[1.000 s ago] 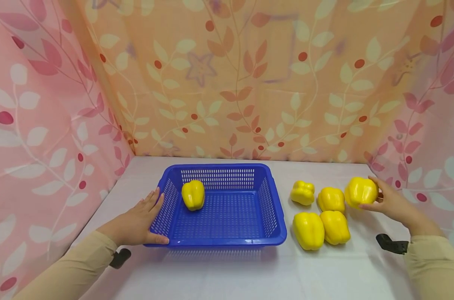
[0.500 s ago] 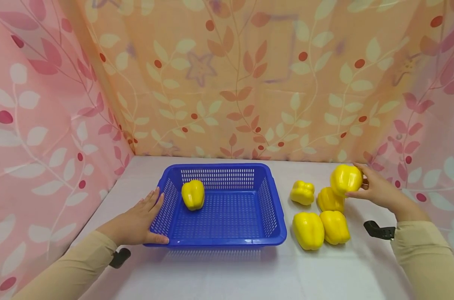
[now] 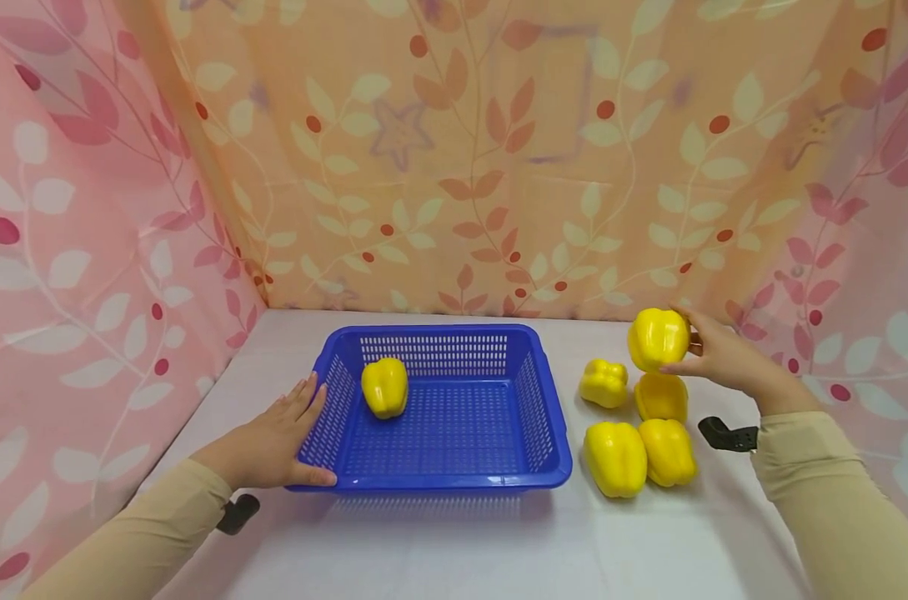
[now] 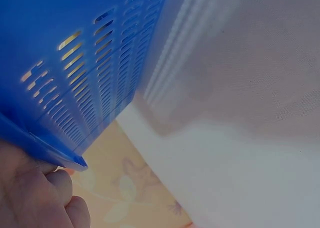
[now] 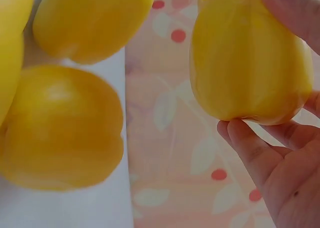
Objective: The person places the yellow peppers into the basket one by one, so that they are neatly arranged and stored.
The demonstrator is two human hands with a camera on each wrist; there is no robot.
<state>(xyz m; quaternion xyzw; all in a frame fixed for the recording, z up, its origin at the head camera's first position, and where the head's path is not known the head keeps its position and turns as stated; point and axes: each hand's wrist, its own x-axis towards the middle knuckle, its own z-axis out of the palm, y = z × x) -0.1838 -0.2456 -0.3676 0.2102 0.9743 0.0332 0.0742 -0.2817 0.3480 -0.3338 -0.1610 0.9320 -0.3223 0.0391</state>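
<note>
A yellow bell pepper is held up by my right hand, between the thumb and fingertips. The right wrist view shows the fingertips at one end of this pepper and the thumb on its side. Beneath and beside it, several more yellow bell peppers stand on the table. My left hand rests on the left rim of a blue plastic basket, fingers extended along it and thumb on the front corner. Inside the basket, toward its left back, one yellow bell pepper stands.
A white cloth covers the table. Orange patterned fabric hangs behind it, with pink patterned fabric at both sides. The basket's perforated wall fills the upper left of the left wrist view.
My right hand has carried its bell pepper up and to the left, over the other peppers. The left hand has stayed on the basket rim.
</note>
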